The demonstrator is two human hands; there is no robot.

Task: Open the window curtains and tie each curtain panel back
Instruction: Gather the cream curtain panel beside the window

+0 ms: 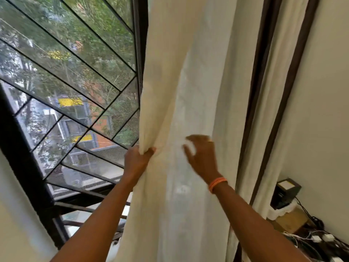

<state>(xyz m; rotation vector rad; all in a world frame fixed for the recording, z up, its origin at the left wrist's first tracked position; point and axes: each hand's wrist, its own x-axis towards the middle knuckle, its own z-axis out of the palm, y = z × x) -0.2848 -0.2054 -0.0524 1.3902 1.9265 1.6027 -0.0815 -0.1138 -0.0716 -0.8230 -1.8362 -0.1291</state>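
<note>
Both forearms reach up from the bottom edge toward a cream curtain panel [188,91] hanging mid-frame. Window [66,72] fills the left side: dark frame, thin diagonal black grille bars, mesh, trees and buildings blurred outside. Curtain's left edge sits at the window's right frame member, so most of the glass is uncovered. Second cream strip with dark brown borders [272,110] hangs just right of the panel, against a plain pale wall [324,110].

Lower right corner: dark box-like device [287,191] by the wall, cardboard box [290,220] below it with something white frilly at its rim, contents not readable. Tangle of cables and white plugs [321,239] beside that.

Left hand [137,159]: fist closed on the curtain's left edge, fabric bunched in the grip. Right hand [202,156]: fingers spread and curled, open, in front of the panel's middle folds; blurred, can't tell if it touches the fabric. Orange band [217,183] on the right wrist.
</note>
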